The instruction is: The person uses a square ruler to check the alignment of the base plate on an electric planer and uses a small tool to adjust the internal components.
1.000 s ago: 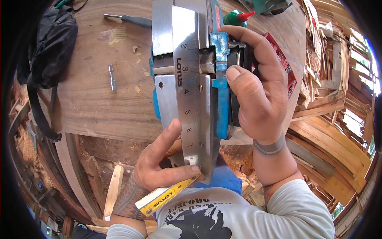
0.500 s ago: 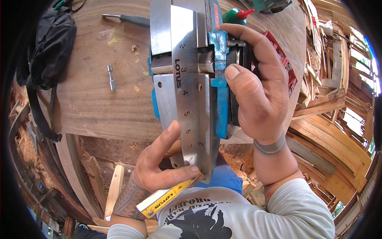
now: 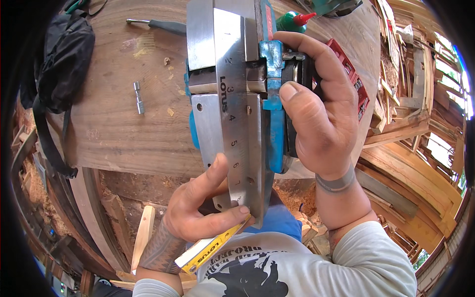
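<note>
A blue electric hand planer (image 3: 276,136) lies with its metal sole up, its cutter drum (image 3: 203,81) showing in the gap between the two sole plates. My right hand (image 3: 324,119) grips the planer's right side, thumb and index finger curled around the dark housing; the other fingers are mostly hidden. Along the sole rests the steel blade of a try square (image 3: 232,143), whose yellow and silver stock hangs past the near end. My left hand (image 3: 195,210) holds the square near that end, thumb and index finger against it; its remaining fingers are hidden below.
On the wooden table (image 3: 118,143) sit a socket bit (image 3: 138,97), a grey-handled screwdriver (image 3: 158,24) and a black bag (image 3: 67,64). Behind the planer stand a green bottle with a red nozzle (image 3: 297,21) and a red case (image 3: 350,74). Timber pieces (image 3: 415,173) are stacked at right.
The try square has shifted slightly to the right on the planer's sole, along with my left hand. My right hand keeps its place on the planer.
</note>
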Demonstrator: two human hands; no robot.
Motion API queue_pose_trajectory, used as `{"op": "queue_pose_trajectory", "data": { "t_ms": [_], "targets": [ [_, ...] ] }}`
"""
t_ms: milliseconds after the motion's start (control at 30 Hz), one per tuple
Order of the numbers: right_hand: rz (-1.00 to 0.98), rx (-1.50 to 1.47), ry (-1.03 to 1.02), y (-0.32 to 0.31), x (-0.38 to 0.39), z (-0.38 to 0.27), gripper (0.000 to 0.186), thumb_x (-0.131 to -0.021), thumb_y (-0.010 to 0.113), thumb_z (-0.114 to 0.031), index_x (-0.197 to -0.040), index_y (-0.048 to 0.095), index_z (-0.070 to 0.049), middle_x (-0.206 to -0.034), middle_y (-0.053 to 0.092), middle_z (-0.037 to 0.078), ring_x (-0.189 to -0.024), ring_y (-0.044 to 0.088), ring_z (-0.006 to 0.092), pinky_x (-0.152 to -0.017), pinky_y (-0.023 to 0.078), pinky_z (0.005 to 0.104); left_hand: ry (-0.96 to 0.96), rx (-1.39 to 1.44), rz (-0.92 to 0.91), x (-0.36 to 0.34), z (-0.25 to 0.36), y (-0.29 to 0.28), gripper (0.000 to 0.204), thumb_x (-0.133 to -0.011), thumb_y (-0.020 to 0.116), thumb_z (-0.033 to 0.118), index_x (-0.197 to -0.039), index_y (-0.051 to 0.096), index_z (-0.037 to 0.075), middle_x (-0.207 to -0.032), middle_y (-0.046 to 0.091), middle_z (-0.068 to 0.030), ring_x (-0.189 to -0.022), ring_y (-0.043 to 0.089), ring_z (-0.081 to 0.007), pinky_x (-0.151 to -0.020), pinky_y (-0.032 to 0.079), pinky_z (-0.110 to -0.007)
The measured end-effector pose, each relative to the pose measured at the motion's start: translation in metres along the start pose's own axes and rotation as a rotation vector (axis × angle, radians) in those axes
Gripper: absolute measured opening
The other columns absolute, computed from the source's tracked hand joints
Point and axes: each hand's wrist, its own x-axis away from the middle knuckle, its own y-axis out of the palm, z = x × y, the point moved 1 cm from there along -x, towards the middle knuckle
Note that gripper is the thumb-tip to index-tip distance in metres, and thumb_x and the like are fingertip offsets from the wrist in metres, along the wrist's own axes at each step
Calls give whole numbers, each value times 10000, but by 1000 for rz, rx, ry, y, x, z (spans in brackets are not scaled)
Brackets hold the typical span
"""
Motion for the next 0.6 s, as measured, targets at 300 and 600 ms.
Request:
{"op": "queue_pose_trajectory", "data": {
  "t_ms": [300, 600],
  "targets": [
    [19, 64, -1, -1, 0, -4, 512, -990, 598, -82, -1472, 631, 88, -1239, 722, 79, -1051, 644, 97, -967, 513, 253, -146, 259, 37, 5, -4, 0, 1190, -795, 808, -255, -1777, 377, 262, -1614, 598, -297, -1352, 721, -387, -1110, 638, -504],
    [2, 23, 13, 1, 2, -5, 473, -1056, 602, -97, -1494, 621, 80, -1232, 722, 72, -1059, 630, 90, -975, 499, 242, 195, -192, -73, -7, -1, -5, 1092, -848, 872, -151, -1762, 391, 203, -1586, 588, -267, -1304, 728, -370, -1082, 637, -469]
  ]
}}
